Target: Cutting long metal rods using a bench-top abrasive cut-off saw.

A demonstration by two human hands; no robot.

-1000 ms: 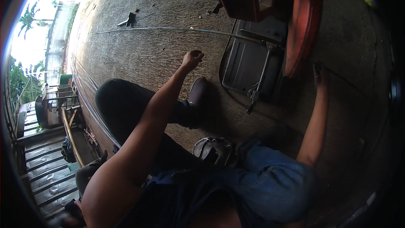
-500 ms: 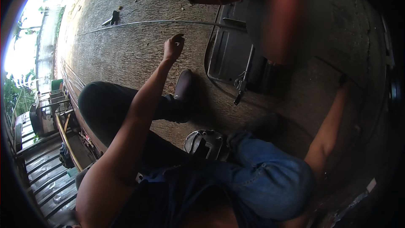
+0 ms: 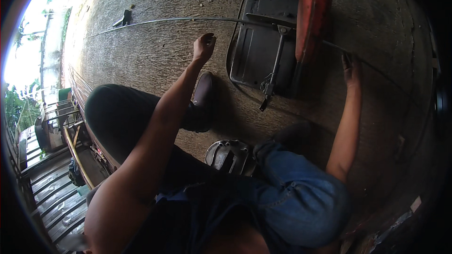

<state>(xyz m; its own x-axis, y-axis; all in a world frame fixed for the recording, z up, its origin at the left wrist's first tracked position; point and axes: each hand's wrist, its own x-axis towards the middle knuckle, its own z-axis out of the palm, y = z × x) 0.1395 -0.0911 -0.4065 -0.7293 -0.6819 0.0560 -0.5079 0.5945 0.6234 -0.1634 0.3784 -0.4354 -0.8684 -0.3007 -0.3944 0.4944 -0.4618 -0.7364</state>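
Observation:
A red cut-off saw (image 3: 314, 19) stands on a grey metal base (image 3: 247, 59). A threaded vise screw (image 3: 278, 54) with a crank lies along its right side. A long thin metal rod (image 3: 188, 19) runs along the floor from the left and across the base, coming out again on the right. My left hand (image 3: 204, 47) hovers left of the base, fingers loosely curled and apart, with nothing visible in it. My right hand (image 3: 351, 69) is right of the saw, fingers extended and parted at the rod; whether they touch it I cannot tell.
A slotted grey metal casting (image 3: 228, 157) sits between my legs. My shoe (image 3: 203, 95) rests near the base. A small dark object (image 3: 125, 18) lies by the rod at the far left. A slatted metal rack (image 3: 54, 188) and a yellow pipe (image 3: 77, 157) stand at left.
My right hand has come inward, up and left along the rod. The left hand has shifted slightly right and up. The red saw's arm looks sharper and sits slightly left.

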